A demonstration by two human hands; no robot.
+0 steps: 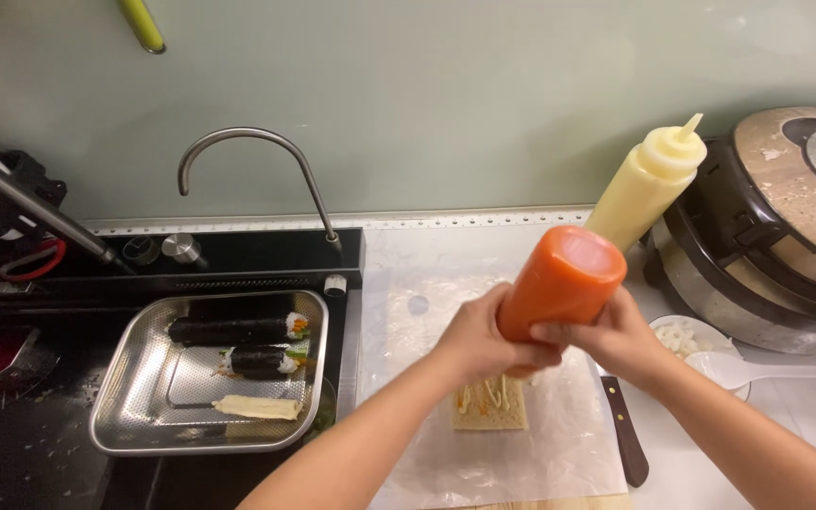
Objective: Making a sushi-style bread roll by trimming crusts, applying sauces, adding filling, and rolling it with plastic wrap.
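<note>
My left hand [485, 338] and my right hand [616, 338] both grip an orange squeeze bottle [559, 276], turned upside down with its base toward the camera. Its nozzle end is hidden behind my hands. Right below it lies a square beige sheet [489, 409] with pale yellow sauce lines on it. The sheet rests on clear plastic wrap [484, 444] spread over the board.
A steel tray [148, 401] over the sink holds two seaweed rolls [238, 329] and a beige rolled piece [257, 407]. A yellow squeeze bottle [649, 184] leans at the back. A rice cooker [786, 227], white spoon [753, 370] on a small bowl and a dark knife handle [625, 434] lie right.
</note>
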